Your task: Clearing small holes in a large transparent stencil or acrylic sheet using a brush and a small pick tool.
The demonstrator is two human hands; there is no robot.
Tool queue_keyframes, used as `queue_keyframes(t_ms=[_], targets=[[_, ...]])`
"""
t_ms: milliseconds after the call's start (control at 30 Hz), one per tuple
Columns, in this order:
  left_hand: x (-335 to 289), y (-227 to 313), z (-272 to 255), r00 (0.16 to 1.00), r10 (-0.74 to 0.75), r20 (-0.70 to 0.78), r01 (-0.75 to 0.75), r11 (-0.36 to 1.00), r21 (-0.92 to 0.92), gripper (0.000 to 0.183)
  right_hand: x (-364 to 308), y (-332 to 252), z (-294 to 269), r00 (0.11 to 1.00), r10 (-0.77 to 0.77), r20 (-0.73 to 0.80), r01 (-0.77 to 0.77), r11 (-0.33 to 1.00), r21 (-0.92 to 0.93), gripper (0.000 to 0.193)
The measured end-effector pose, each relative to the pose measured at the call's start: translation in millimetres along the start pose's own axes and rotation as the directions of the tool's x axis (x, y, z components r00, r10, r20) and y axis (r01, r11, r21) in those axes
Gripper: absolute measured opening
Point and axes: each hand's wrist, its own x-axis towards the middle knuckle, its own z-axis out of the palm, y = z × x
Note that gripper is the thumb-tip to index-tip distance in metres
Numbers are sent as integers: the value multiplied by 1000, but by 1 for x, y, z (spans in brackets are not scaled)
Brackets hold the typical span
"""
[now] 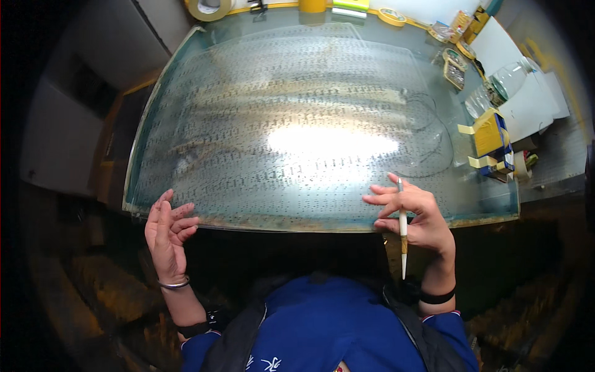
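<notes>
A large clear sheet (260, 167) with rows of small dark marks lies over a glass-topped table (471, 195), and a bright reflection washes out its middle. My left hand (168, 232) is at the table's near left edge with its fingers apart and nothing in it. Near the front edge on the right, my right hand (418, 214) grips a slim white pen-like tool (403, 226) between its fingers. The tool has a metallic far end, a brownish band and a tapered white end pointing toward me. A thin dark loop (451, 149) curves across the sheet's right side.
On the right stand a blue-and-yellow tape dispenser (491, 139), a clear jar (513, 77) and white sheets (536, 108). A small tray of tiny pieces (454, 71) lies farther back. Tape rolls (392, 17) and a yellow container (312, 5) line the far edge.
</notes>
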Motion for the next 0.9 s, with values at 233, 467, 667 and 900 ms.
queue_keyframes(t_ms=[233, 467, 667, 900], targets=[[-2, 0, 17, 991, 60, 119, -80, 981, 175, 41, -2, 4, 0, 900, 227, -371, -162, 967, 199, 20], [-7, -25, 17, 968, 231, 98, -238, 969, 71, 40, 7, 16, -2, 937, 24, -349, -192, 868, -457, 28], [-5, -22, 11, 951, 302, 71, -307, 948, 82, 36, 5, -30, 15, 984, -4, 178, -60, 934, 352, 27], [-6, -28, 6, 948, 314, 50, -316, 948, 45, 37, -3, -23, 7, 850, 269, -454, -67, 908, 413, 46]])
